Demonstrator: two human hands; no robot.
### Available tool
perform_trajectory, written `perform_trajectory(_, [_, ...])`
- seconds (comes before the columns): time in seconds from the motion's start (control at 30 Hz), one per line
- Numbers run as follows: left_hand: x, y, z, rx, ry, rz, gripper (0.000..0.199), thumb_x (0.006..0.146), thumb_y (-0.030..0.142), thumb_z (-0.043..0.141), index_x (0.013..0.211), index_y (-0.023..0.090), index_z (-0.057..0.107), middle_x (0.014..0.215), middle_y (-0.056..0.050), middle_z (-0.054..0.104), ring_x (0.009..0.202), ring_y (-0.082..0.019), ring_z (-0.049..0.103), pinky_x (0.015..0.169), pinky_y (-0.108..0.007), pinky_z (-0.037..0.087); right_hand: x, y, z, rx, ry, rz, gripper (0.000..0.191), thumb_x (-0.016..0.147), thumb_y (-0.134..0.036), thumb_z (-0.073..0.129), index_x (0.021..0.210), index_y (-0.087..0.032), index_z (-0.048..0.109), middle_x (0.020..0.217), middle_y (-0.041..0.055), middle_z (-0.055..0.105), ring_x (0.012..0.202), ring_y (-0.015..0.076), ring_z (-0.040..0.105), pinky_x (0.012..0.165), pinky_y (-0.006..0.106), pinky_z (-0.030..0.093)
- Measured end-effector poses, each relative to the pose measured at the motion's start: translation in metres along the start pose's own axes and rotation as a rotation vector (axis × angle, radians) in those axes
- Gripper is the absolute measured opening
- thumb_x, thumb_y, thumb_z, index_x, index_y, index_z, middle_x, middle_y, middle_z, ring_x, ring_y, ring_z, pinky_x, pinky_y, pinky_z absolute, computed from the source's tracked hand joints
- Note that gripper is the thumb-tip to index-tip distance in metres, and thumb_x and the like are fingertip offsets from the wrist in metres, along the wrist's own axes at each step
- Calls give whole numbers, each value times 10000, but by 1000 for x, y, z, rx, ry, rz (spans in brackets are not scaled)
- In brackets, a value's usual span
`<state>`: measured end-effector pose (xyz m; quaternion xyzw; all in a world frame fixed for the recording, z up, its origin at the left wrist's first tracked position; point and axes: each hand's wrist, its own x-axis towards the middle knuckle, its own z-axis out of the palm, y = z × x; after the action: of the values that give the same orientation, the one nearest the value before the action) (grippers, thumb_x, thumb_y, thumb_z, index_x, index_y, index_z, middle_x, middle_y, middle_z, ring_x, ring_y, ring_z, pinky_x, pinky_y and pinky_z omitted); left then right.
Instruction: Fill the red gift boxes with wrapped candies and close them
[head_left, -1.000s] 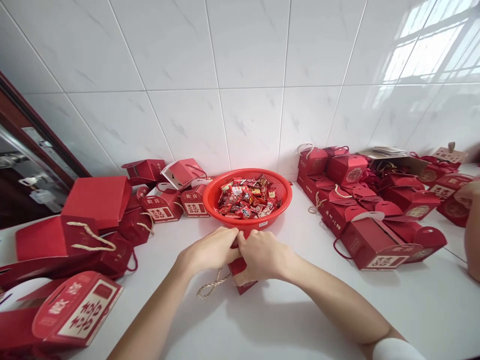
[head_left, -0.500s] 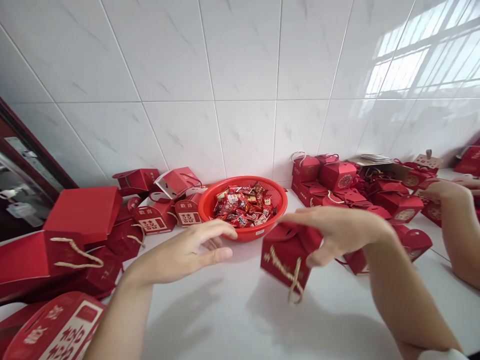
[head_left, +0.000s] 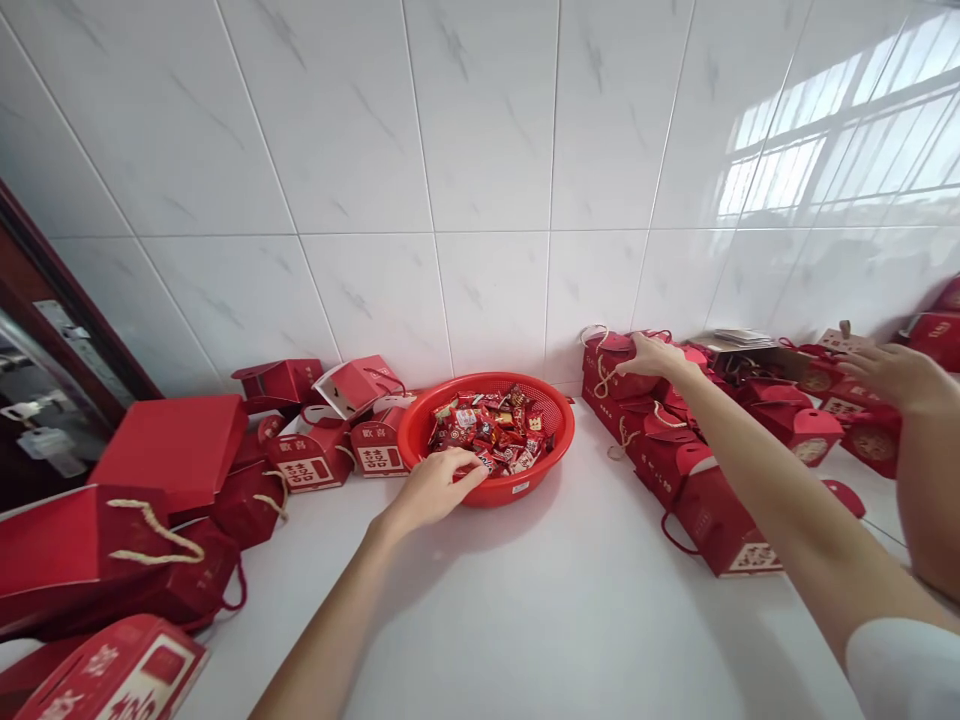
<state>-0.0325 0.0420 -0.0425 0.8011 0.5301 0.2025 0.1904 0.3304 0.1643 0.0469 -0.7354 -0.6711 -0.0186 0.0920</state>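
Observation:
My left hand (head_left: 439, 485) rests at the near left rim of a red plastic basket (head_left: 409, 440), its fingers loosely apart over the wrapped candies (head_left: 487, 430) inside. No candy shows in its fingers. On the right, my right hand (head_left: 656, 358) grips the top of a red gift box (head_left: 634, 388) that sits among the stacked boxes by the wall. A beige rope handle (head_left: 602, 375) hangs on that box's left side. My fingers hide part of its top.
Several red gift boxes (head_left: 169, 425) crowd the left side of the white table (head_left: 480, 620). More boxes (head_left: 739, 510) line the right. Another person's hand (head_left: 900, 375) is over boxes at the far right. A tiled wall (head_left: 487, 290) stands behind.
My right hand has carried the red gift box from the table's middle to the stack at the back right. My left hand has moved right to the basket's rim.

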Motion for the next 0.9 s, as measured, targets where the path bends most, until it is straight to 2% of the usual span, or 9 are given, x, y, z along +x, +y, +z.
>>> perform_trajectory(0.1, [0,-1,0,-26,31,-9,398,936,519,455,904,229,726,1002,-34,760,953,-246,684,819,-325,500,9,-3,11,33,-55,98,549,832,-424,603,1286,-124,529,1302,204,603,1169,356,593,857,407,491])
perform_trajectory(0.23, [3,-5,3,-32,67,-15,385,918,512,467,857,241,733,936,-17,769,869,-234,693,766,-310,494,15,-4,18,27,-39,119,480,845,-429,606,1225,-137,567,1320,207,565,1236,359,549,892,411,501])
perform_trajectory(0.4, [3,-4,5,-24,69,-23,362,916,492,472,859,252,736,951,-3,776,877,-233,698,767,-302,484,18,0,24,-5,11,141,526,830,-422,646,1263,-141,543,1391,235,469,1288,393,487,913,438,497])
perform_trajectory(0.53, [3,-2,5,4,72,-33,367,919,483,459,854,253,737,951,1,775,878,-235,699,774,-307,479,18,0,35,-46,59,151,567,846,-480,650,1295,-158,525,1372,222,457,1295,381,460,904,433,492])
perform_trajectory(0.73, [3,-2,6,24,80,-40,366,920,470,449,848,253,734,954,1,774,880,-235,698,761,-311,468,19,-5,49,-37,134,224,677,867,-473,642,1401,-106,447,1439,290,386,1333,412,426,937,482,488])
perform_trajectory(0.9, [2,0,6,34,82,-27,361,924,447,444,840,252,736,935,-1,777,869,-231,698,740,-300,469,26,-3,58,-15,141,200,928,833,-577,640,1526,-85,269,1589,344,155,1411,471,327,980,552,461])
